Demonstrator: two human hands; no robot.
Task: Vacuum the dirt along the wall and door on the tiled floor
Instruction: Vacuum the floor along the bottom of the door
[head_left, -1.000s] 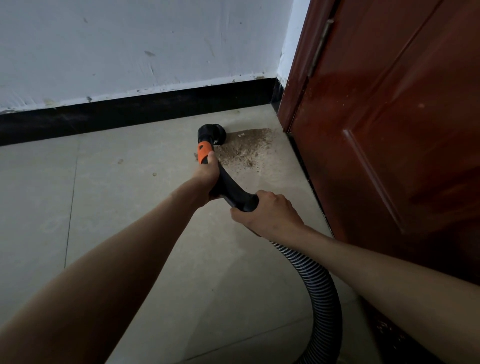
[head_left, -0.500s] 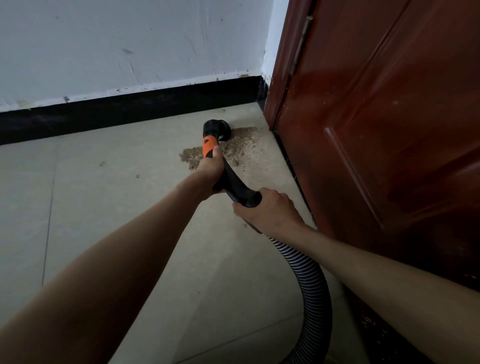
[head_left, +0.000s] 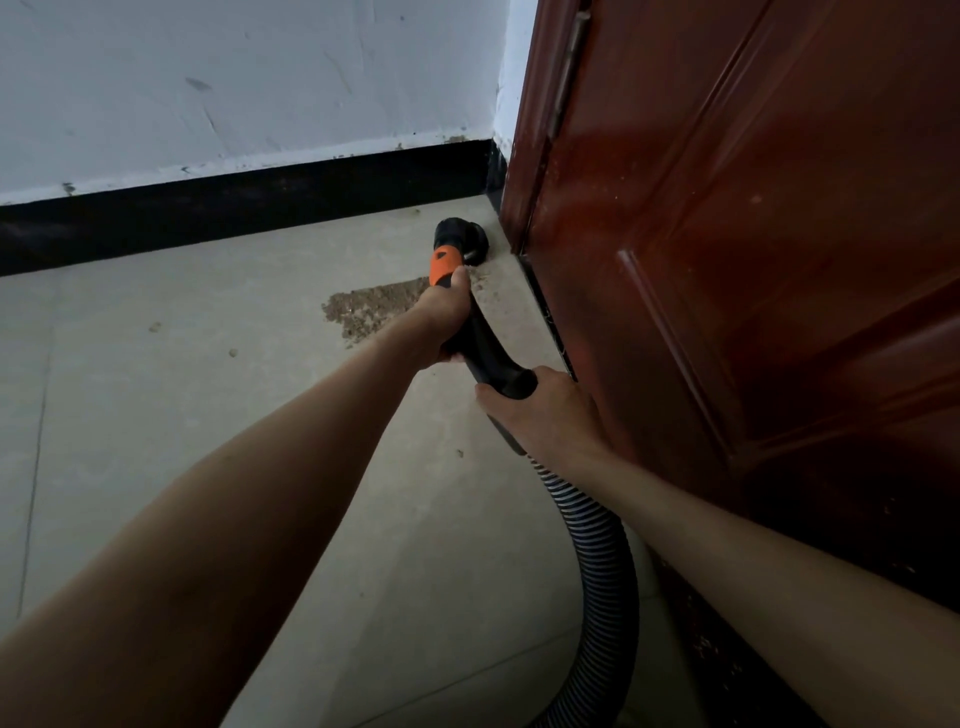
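Head cam: both hands gripped the vacuum handle (head_left: 485, 349).
Left hand (head_left: 447, 312) up front, right hand (head_left: 545, 410) behind; nozzle (head_left: 462, 239) probably touched the door (head_left: 727, 260), dirt (head_left: 371, 309) beside it.

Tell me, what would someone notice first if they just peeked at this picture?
Probably the two bare arms reaching forward, left hand and right hand gripping a black vacuum handle with an orange band. Its round nozzle sits in the corner by the big red-brown door on the right. A brown dirt patch lies left of it.
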